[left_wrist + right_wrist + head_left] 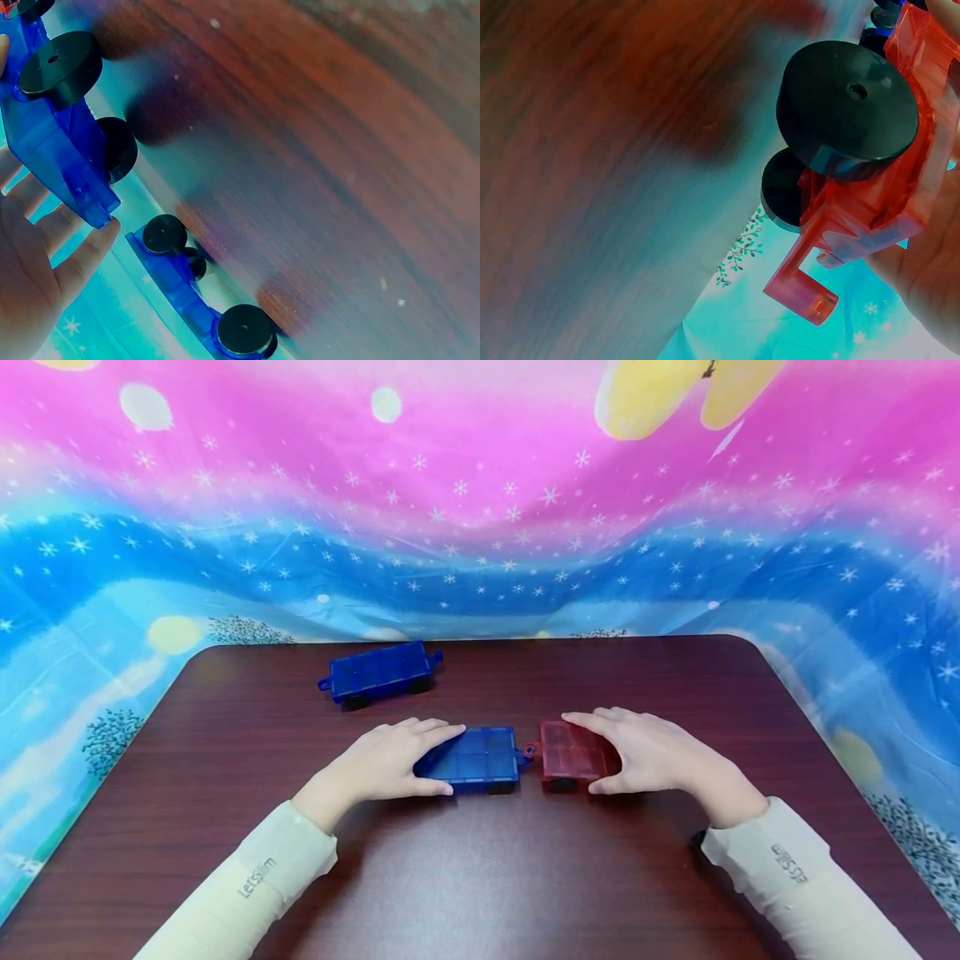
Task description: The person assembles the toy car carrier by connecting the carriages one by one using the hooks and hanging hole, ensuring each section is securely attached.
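Observation:
At the middle of the table, my left hand (pixel 382 764) grips the rear of a translucent blue toy wagon (pixel 483 756), thumb on the near side and fingers on the far side. My right hand (pixel 652 753) holds a shorter translucent red toy wagon (pixel 572 753) the same way at its right end. Between the two, their couplings (pixel 529 752) meet; whether they are fully hooked I cannot tell. Black wheels show under the blue wagon (pixel 56 150) in the left wrist view. A peg-like coupling (pixel 802 294) sticks out from the red wagon's free end in the right wrist view.
Another blue wagon (pixel 381 672) stands at the back left of the dark wooden table (pixel 480 877), slightly angled, with a coupling at each end. Behind and around the table hangs a pink and blue patterned cloth (pixel 480 510).

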`<state>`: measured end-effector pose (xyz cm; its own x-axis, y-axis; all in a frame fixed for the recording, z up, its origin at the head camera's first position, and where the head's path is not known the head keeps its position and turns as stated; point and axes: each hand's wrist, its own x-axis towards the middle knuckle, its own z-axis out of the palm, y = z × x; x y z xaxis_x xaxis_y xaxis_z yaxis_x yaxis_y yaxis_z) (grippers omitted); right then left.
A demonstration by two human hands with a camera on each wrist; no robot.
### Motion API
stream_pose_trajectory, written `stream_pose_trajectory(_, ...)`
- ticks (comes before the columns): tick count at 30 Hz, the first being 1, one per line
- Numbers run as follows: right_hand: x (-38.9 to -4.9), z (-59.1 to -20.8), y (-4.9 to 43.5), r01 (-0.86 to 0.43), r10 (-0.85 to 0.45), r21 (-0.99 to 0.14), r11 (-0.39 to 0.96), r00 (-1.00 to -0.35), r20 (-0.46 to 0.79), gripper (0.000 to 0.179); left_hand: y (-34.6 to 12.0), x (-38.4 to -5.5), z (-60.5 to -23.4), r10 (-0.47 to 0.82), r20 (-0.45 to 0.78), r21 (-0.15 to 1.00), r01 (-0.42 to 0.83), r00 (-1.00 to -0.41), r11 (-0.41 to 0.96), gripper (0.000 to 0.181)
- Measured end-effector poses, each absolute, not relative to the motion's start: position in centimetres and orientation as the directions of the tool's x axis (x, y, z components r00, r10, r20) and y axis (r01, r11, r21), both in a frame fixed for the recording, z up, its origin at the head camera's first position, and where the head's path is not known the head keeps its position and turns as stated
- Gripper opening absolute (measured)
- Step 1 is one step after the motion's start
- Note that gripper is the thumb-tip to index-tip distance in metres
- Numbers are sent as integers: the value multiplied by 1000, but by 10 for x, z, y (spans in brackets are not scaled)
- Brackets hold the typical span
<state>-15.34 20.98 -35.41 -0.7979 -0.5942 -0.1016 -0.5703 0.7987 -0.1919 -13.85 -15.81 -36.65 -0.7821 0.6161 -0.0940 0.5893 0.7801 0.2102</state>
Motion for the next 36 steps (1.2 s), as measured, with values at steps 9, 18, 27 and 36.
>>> stream_pose_trajectory(9, -153, -354, 210, -562, -591, -206, 801, -798, -118, 95, -158, -138, -365, 614, -101, 208, 587, -783, 783, 82)
stream_pose_trajectory(18, -155, -358, 212, -557, -590, -217, 802, -795, -141, 95, -158, -138, -366, 618, -90, 199, 594, -781, 780, 82)
stream_pose_trajectory(27, -155, -359, 214, -551, -586, -219, 806, -794, -159, 96, -159, -136, -367, 623, -79, 180, 604, -778, 777, 82)
stream_pose_trajectory(36, -153, -350, 213, -553, -595, -274, 786, -798, -95, 96, -175, -136, -359, 624, -17, 179, 612, -781, 770, 81)
